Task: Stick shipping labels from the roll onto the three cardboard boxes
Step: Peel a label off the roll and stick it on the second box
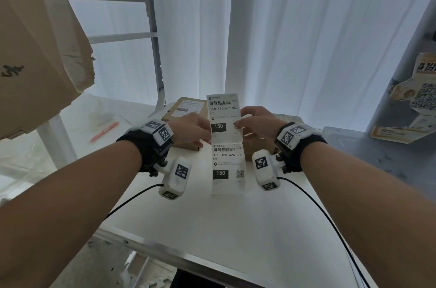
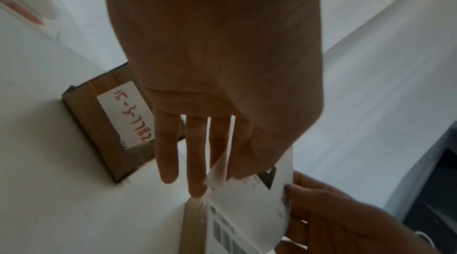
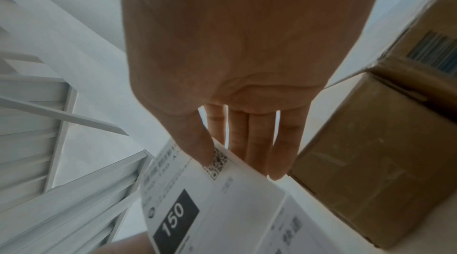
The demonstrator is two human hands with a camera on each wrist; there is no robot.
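Observation:
I hold a strip of white shipping labels (image 1: 225,141) upright above the white table (image 1: 212,221); two printed labels marked "150" show. My left hand (image 1: 203,133) pinches the strip's left edge and my right hand (image 1: 245,123) pinches its right edge, thumb on the QR code (image 3: 217,160). Behind the left hand sits a cardboard box (image 1: 186,108) with a printed label on top; its side carries a handwritten label (image 2: 126,113). A plain cardboard box (image 1: 258,149) stands behind the right hand, close to the fingers (image 3: 277,160). The label strip (image 2: 249,207) bends between both hands.
A big torn cardboard box (image 1: 35,47) overhangs at upper left on a metal shelf frame (image 1: 154,35). An orange pen (image 1: 103,132) lies left of the boxes. A grey bin (image 1: 349,144) stands at the right. White curtains hang behind.

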